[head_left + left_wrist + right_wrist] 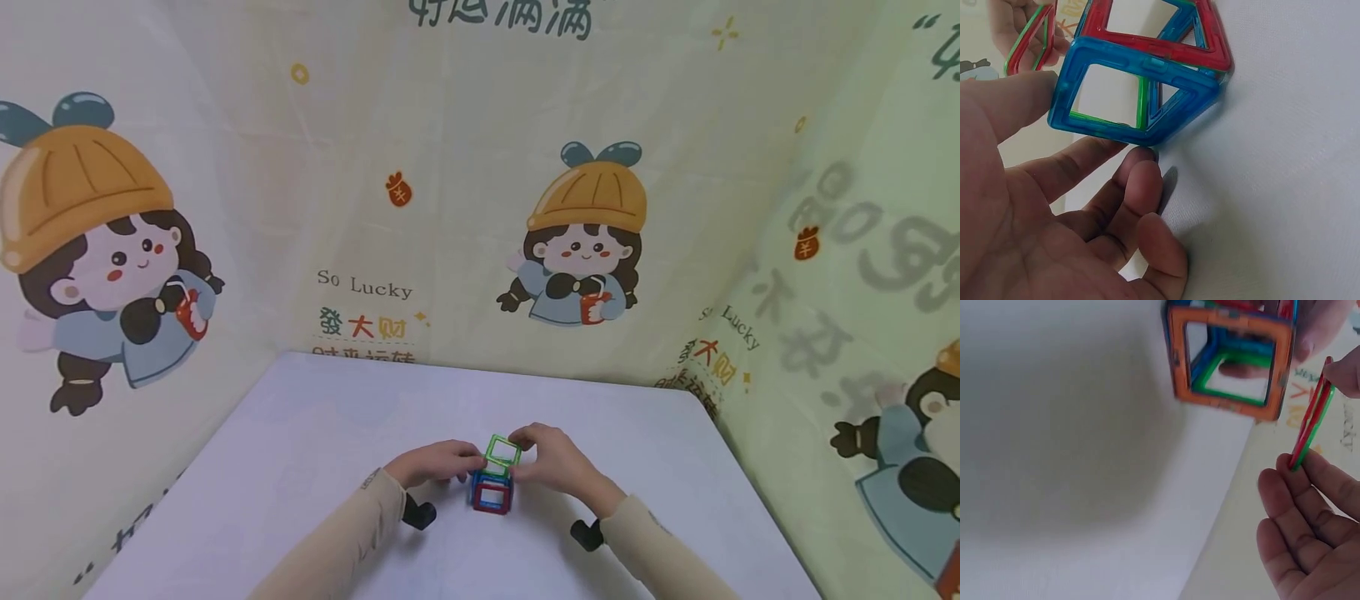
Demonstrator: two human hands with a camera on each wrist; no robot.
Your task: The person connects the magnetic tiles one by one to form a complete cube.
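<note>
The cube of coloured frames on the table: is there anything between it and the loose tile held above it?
Nothing: the right wrist view shows only bare wall covering between the cube and the tile pinched by the right hand.

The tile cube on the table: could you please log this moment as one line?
left hand: steadies tile cube | right hand: pinches green tile above cube | table: white
</note>
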